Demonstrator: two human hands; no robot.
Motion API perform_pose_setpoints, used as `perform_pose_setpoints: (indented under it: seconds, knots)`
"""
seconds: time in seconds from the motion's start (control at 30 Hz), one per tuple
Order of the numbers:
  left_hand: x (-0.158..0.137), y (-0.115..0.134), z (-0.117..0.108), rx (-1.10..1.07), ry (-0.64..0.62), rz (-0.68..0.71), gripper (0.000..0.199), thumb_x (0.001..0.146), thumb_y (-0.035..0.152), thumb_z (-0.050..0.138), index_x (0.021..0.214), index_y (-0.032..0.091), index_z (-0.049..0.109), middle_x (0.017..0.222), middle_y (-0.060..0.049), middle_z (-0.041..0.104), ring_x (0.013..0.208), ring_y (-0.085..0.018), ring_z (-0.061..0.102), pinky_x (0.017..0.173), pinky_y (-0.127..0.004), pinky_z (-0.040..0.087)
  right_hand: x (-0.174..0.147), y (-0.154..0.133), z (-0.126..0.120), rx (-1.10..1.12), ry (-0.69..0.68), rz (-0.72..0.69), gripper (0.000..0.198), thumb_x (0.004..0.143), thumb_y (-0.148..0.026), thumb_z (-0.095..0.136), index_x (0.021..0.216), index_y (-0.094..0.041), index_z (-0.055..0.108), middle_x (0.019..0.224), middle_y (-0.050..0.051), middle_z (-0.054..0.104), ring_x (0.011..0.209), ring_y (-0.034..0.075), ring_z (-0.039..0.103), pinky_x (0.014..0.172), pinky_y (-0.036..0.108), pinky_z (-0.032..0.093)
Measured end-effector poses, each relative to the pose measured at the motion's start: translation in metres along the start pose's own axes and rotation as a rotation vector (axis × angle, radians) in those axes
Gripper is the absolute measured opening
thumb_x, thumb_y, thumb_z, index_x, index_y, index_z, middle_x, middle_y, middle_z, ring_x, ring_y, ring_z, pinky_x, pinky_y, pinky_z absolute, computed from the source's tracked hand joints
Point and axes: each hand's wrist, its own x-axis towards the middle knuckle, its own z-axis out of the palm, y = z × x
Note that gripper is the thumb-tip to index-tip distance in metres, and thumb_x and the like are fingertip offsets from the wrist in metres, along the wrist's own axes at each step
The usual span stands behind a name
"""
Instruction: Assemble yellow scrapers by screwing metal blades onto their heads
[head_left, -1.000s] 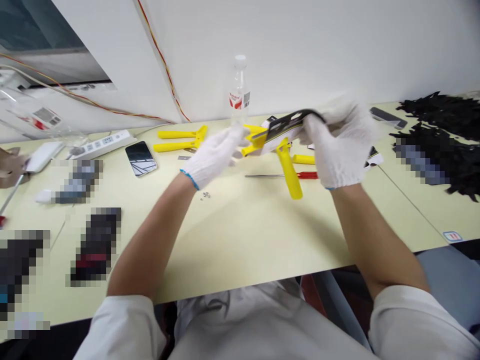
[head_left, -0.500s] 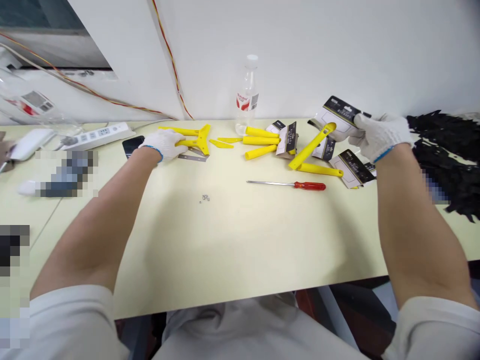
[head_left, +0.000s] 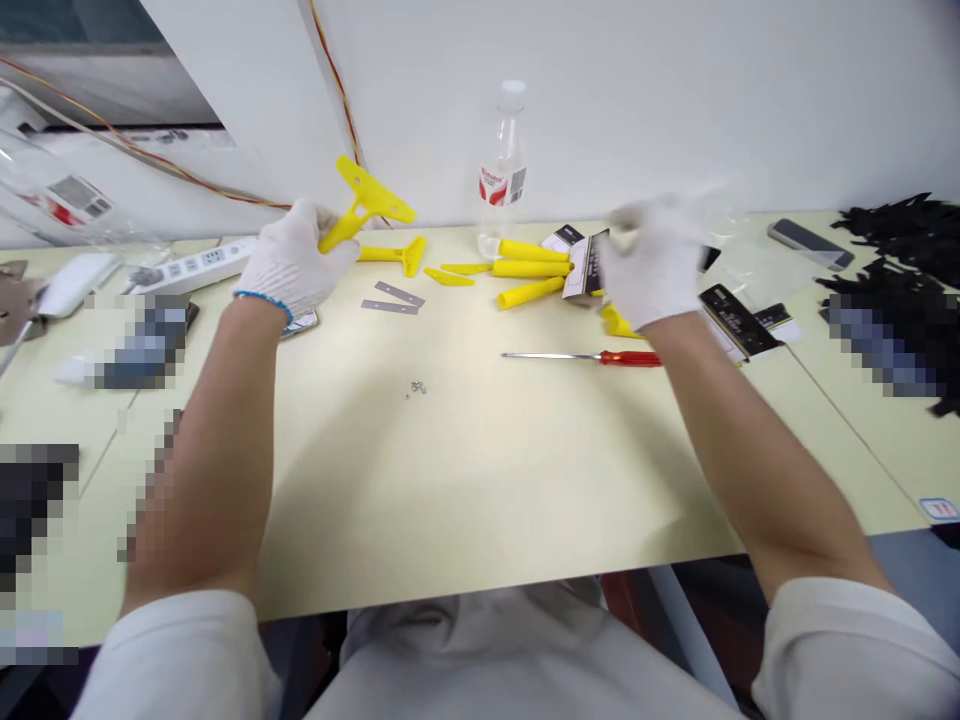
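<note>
My left hand (head_left: 289, 262), in a white knit glove, grips a yellow scraper head (head_left: 375, 195), its T-shaped end raised toward the wall. Below it lie a second yellow scraper head (head_left: 409, 256) and two grey blades (head_left: 391, 300). Over the packaging on the right hovers my gloved right hand (head_left: 656, 260), smeared by motion. Its fingers look curled, but whether they hold anything cannot be made out. Beside it are several yellow handles (head_left: 531, 268) and a black-and-white card (head_left: 739, 320). A red-handled screwdriver (head_left: 626, 358) lies in front.
Small metal screws (head_left: 418, 387) lie mid-table, with thin yellow pieces (head_left: 450, 276) farther back. A clear bottle (head_left: 504, 175) stands by the wall. At left is a white power strip (head_left: 202, 262); at right, a phone (head_left: 810, 243) and black strips (head_left: 892, 230).
My left hand has lifted a yellow scraper head off the table, uncovering the blades. My right hand has moved left, and the card and yellow handle it held no longer show in it.
</note>
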Motion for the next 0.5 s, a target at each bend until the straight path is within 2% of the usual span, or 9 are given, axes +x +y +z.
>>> perform_pose_setpoints:
  seconds: [0.03, 0.07, 0.1, 0.13, 0.17, 0.23, 0.3, 0.43, 0.5]
  knots:
    - [-0.007, 0.005, -0.004, 0.002, 0.01, -0.026, 0.041, 0.115, 0.041, 0.073, 0.151, 0.02, 0.071, 0.132, -0.009, 0.076, 0.115, -0.027, 0.062, 0.115, -0.041, 0.051, -0.012, -0.03, 0.011, -0.025, -0.227, -0.079, 0.019, 0.097, -0.006, 0.086, 0.1, -0.022, 0.076, 0.116, 0.013, 0.083, 0.118, 0.03, 0.077, 0.115, 0.048, 0.059]
    - [-0.014, 0.009, -0.008, 0.008, -0.015, -0.044, 0.034, 0.12, 0.045, 0.064, 0.139, 0.019, 0.075, 0.12, -0.008, 0.076, 0.107, -0.026, 0.063, 0.108, -0.04, 0.051, -0.023, -0.061, 0.022, -0.03, -0.424, -0.196, 0.012, 0.101, -0.01, 0.084, 0.102, -0.021, 0.078, 0.118, 0.014, 0.084, 0.119, 0.033, 0.078, 0.116, 0.05, 0.059]
    - [-0.02, 0.013, -0.012, -0.002, -0.034, -0.042, 0.034, 0.123, 0.047, 0.057, 0.126, 0.019, 0.076, 0.111, -0.006, 0.076, 0.098, -0.024, 0.063, 0.102, -0.038, 0.051, -0.034, -0.091, 0.034, -0.033, -0.604, -0.297, 0.006, 0.104, -0.014, 0.081, 0.104, -0.019, 0.079, 0.122, 0.016, 0.085, 0.12, 0.035, 0.08, 0.115, 0.051, 0.061]
    - [-0.025, 0.016, -0.015, -0.001, -0.06, -0.05, 0.037, 0.125, 0.049, 0.054, 0.116, 0.02, 0.075, 0.104, -0.004, 0.076, 0.091, -0.023, 0.062, 0.095, -0.036, 0.05, -0.043, -0.12, 0.046, -0.036, -0.756, -0.388, 0.003, 0.108, -0.017, 0.077, 0.107, -0.017, 0.081, 0.129, 0.02, 0.085, 0.122, 0.038, 0.081, 0.114, 0.052, 0.063]
    - [-0.029, 0.017, -0.018, 0.026, -0.1, -0.058, 0.039, 0.124, 0.05, 0.053, 0.108, 0.021, 0.073, 0.097, -0.003, 0.075, 0.086, -0.022, 0.061, 0.088, -0.034, 0.048, -0.051, -0.145, 0.058, -0.036, -0.824, -0.427, 0.009, 0.11, -0.015, 0.073, 0.112, -0.014, 0.081, 0.138, 0.024, 0.084, 0.126, 0.04, 0.081, 0.115, 0.053, 0.063]
    - [-0.036, 0.017, -0.026, 0.078, -0.152, -0.048, 0.042, 0.122, 0.053, 0.055, 0.098, 0.022, 0.072, 0.084, -0.001, 0.072, 0.079, -0.022, 0.061, 0.08, -0.034, 0.044, -0.058, -0.184, 0.083, -0.02, -0.894, -0.43, 0.012, 0.11, -0.015, 0.076, 0.12, -0.013, 0.082, 0.147, 0.025, 0.082, 0.135, 0.04, 0.08, 0.121, 0.051, 0.062]
    - [-0.041, 0.014, -0.034, 0.117, -0.199, -0.11, 0.045, 0.121, 0.056, 0.055, 0.096, 0.023, 0.071, 0.074, -0.001, 0.069, 0.075, -0.022, 0.061, 0.073, -0.033, 0.042, -0.057, -0.209, 0.107, 0.016, -0.892, -0.386, 0.01, 0.11, -0.022, 0.081, 0.117, -0.015, 0.082, 0.14, 0.02, 0.086, 0.133, 0.036, 0.08, 0.123, 0.048, 0.062]
    - [-0.047, 0.002, -0.049, 0.073, -0.186, -0.154, 0.046, 0.12, 0.063, 0.056, 0.105, 0.023, 0.073, 0.078, -0.001, 0.071, 0.073, -0.022, 0.06, 0.069, -0.033, 0.044, -0.045, -0.227, 0.139, 0.055, -0.872, -0.278, 0.029, 0.104, -0.041, 0.093, 0.1, -0.015, 0.081, 0.111, 0.017, 0.088, 0.118, 0.032, 0.082, 0.119, 0.053, 0.065]
    - [-0.048, -0.002, -0.053, 0.038, -0.177, -0.177, 0.056, 0.12, 0.074, 0.052, 0.105, 0.024, 0.073, 0.083, -0.004, 0.073, 0.07, -0.023, 0.058, 0.066, -0.036, 0.043, -0.04, -0.228, 0.146, 0.06, -0.888, -0.253, 0.036, 0.105, -0.048, 0.093, 0.097, -0.016, 0.08, 0.103, 0.013, 0.085, 0.114, 0.03, 0.082, 0.115, 0.055, 0.067]
